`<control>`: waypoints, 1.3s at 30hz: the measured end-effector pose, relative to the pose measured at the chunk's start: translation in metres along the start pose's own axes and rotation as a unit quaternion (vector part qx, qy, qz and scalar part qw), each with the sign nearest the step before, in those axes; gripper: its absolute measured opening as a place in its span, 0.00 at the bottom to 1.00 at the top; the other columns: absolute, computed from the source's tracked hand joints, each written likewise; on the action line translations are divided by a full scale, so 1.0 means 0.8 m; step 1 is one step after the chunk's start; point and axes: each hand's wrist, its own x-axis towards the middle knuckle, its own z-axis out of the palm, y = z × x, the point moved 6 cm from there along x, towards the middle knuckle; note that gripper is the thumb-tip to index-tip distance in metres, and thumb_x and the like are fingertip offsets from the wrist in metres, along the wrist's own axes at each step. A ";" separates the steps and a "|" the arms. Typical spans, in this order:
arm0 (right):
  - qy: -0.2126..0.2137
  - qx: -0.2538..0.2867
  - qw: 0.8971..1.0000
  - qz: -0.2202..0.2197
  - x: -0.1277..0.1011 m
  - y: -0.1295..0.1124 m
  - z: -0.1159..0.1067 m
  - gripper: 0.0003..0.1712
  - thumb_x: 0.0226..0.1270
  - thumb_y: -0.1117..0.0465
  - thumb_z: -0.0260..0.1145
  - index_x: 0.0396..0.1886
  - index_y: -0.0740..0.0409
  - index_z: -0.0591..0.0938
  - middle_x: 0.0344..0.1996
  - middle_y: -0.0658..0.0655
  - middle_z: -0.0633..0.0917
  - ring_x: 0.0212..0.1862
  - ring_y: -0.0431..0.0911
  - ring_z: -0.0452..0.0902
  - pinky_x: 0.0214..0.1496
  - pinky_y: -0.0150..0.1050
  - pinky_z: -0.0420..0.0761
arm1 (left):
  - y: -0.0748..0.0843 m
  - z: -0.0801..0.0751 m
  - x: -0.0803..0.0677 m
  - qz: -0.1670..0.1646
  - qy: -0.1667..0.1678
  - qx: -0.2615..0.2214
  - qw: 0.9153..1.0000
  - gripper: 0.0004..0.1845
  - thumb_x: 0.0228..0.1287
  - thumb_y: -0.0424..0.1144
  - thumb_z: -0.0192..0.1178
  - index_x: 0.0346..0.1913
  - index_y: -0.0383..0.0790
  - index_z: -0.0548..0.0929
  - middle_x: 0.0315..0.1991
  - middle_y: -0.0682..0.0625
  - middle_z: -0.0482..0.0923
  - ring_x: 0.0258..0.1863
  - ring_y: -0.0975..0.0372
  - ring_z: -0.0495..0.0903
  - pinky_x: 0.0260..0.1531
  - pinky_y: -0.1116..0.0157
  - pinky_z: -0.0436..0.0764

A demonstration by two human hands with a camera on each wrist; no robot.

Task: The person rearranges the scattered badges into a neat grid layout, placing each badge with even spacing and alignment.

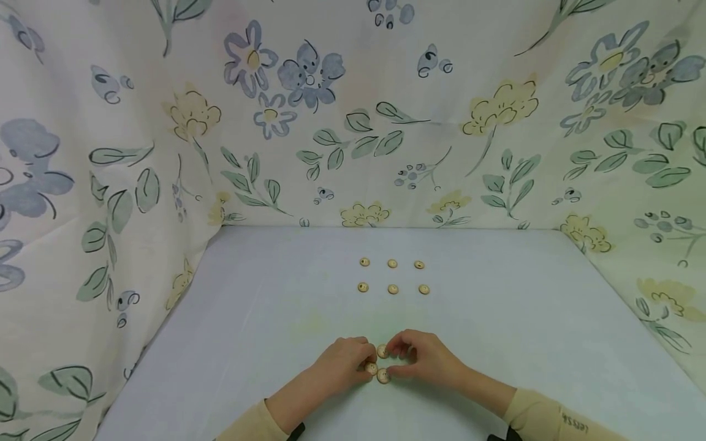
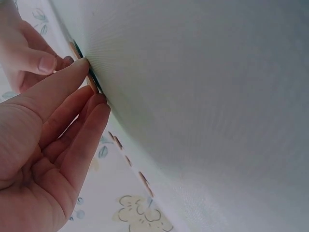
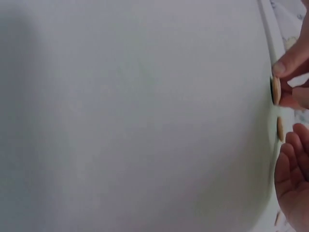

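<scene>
You had both hands on three loose wooden buttons [image 1: 382, 365] at the counter's [image 1: 496, 343] near edge: left hand [image 1: 344, 364] fingertips touching one, right hand [image 1: 421, 358] pinching another. Two rows of three [image 1: 392, 276] lay ahead. Next looked like a third row, matching that spacing.

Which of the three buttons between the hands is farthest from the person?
The top button, at the right hand's fingertips. The other two lie nearer the person, below it.

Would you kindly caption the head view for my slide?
Two hands gather three buttons below six laid in rows on a table.
</scene>
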 end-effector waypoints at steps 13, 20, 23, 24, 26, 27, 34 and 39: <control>-0.013 -0.018 0.999 -0.049 -0.009 -0.016 0.015 0.16 0.54 0.58 0.77 0.41 0.52 0.82 0.34 0.47 0.83 0.35 0.40 0.76 0.39 0.30 0.77 | 0.000 0.001 0.001 0.000 0.001 -0.005 1.000 0.08 0.52 0.32 0.71 0.31 0.43 0.82 0.26 0.58 0.72 0.23 0.72 0.64 0.27 0.73 0.67; -0.028 -0.026 0.999 -0.038 -0.008 -0.013 0.020 0.16 0.54 0.57 0.76 0.41 0.51 0.81 0.35 0.46 0.82 0.37 0.38 0.76 0.41 0.30 0.77 | -0.001 0.001 0.002 0.000 0.001 0.000 1.000 0.08 0.51 0.32 0.72 0.31 0.43 0.81 0.26 0.59 0.72 0.23 0.72 0.64 0.28 0.72 0.67; -0.028 -0.025 0.998 -0.042 -0.008 -0.013 0.021 0.16 0.54 0.58 0.76 0.41 0.51 0.81 0.34 0.46 0.81 0.37 0.37 0.76 0.41 0.30 0.77 | -0.001 0.000 0.002 0.001 0.002 -0.003 1.000 0.08 0.51 0.32 0.71 0.31 0.43 0.81 0.26 0.58 0.72 0.23 0.72 0.64 0.28 0.73 0.67; -0.028 -0.027 0.998 -0.045 -0.007 -0.013 0.022 0.16 0.54 0.58 0.76 0.41 0.51 0.81 0.34 0.45 0.81 0.36 0.37 0.75 0.41 0.30 0.77 | -0.001 0.000 0.002 0.001 0.001 -0.003 1.000 0.08 0.51 0.32 0.71 0.31 0.43 0.81 0.26 0.58 0.72 0.23 0.72 0.64 0.27 0.73 0.67; -0.027 -0.030 0.998 -0.052 -0.007 -0.013 0.023 0.16 0.54 0.58 0.77 0.41 0.51 0.81 0.33 0.45 0.80 0.36 0.37 0.75 0.40 0.29 0.77 | -0.001 0.000 0.002 0.001 0.001 -0.002 1.000 0.08 0.51 0.32 0.72 0.30 0.43 0.81 0.25 0.58 0.72 0.23 0.72 0.64 0.27 0.73 0.67; -0.026 -0.031 0.998 -0.055 -0.007 -0.014 0.023 0.16 0.54 0.58 0.77 0.40 0.51 0.81 0.33 0.45 0.80 0.36 0.37 0.75 0.39 0.29 0.76 | -0.001 0.000 0.001 0.000 0.000 -0.002 1.000 0.08 0.51 0.32 0.72 0.30 0.43 0.81 0.25 0.59 0.71 0.23 0.72 0.64 0.27 0.73 0.67; -0.021 -0.037 0.998 -0.049 -0.008 -0.016 0.024 0.16 0.52 0.59 0.77 0.39 0.50 0.81 0.31 0.45 0.80 0.35 0.36 0.74 0.38 0.28 0.75 | 0.001 -0.002 0.000 0.010 0.011 -0.004 1.000 0.09 0.50 0.32 0.73 0.30 0.43 0.81 0.26 0.58 0.73 0.24 0.72 0.65 0.27 0.74 0.68; -0.021 -0.038 0.998 -0.042 -0.008 -0.015 0.024 0.15 0.53 0.59 0.77 0.38 0.49 0.81 0.31 0.44 0.79 0.35 0.35 0.74 0.38 0.28 0.75 | 0.001 -0.002 0.000 0.012 0.013 -0.007 1.000 0.09 0.50 0.32 0.73 0.31 0.43 0.81 0.27 0.58 0.74 0.24 0.72 0.65 0.27 0.75 0.68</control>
